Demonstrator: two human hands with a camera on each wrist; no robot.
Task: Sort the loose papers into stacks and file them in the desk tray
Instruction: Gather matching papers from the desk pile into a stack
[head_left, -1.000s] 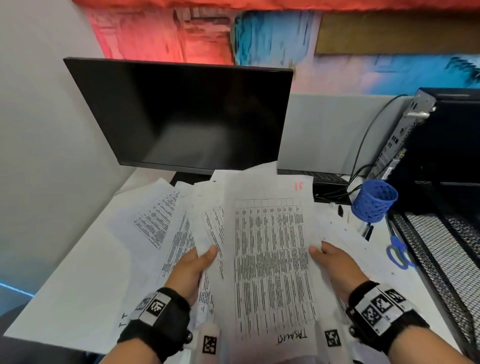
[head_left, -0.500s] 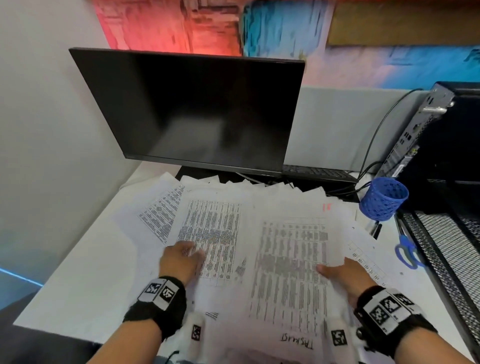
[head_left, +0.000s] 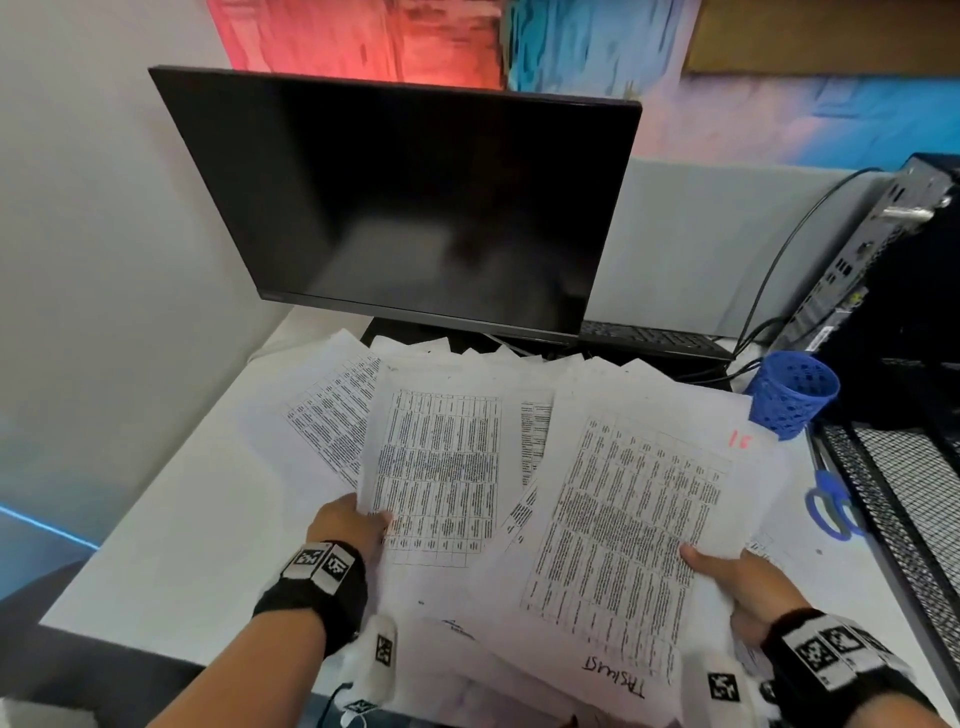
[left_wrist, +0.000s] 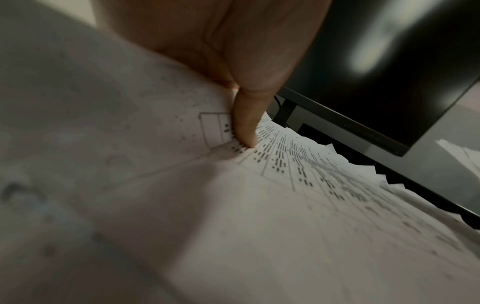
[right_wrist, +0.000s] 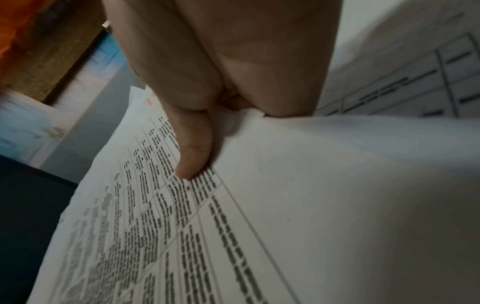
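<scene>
Loose printed papers (head_left: 332, 415) with tables lie fanned over the white desk (head_left: 171, 519). My left hand (head_left: 353, 525) pinches the left edge of one sheet (head_left: 441, 478), thumb on top; the left wrist view shows that thumb (left_wrist: 245, 125) pressed on the paper (left_wrist: 298, 195). My right hand (head_left: 727, 577) grips the right edge of a lifted bundle (head_left: 623, 519) with a red mark at its top and handwriting at the bottom. Its thumb (right_wrist: 193, 152) lies on the printed page (right_wrist: 161, 226). The black mesh desk tray (head_left: 904, 499) sits at the far right.
A dark monitor (head_left: 415, 208) stands behind the papers, a keyboard (head_left: 649, 338) under its right side. A blue mesh pen cup (head_left: 789, 392) and blue-handled scissors (head_left: 831, 504) lie between papers and tray. A black computer case (head_left: 893, 270) with cables stands at back right.
The right hand's bundle has swung right and lifted off the pile. The left hand went from lying flat on a sheet to pinching its edge and raising it.
</scene>
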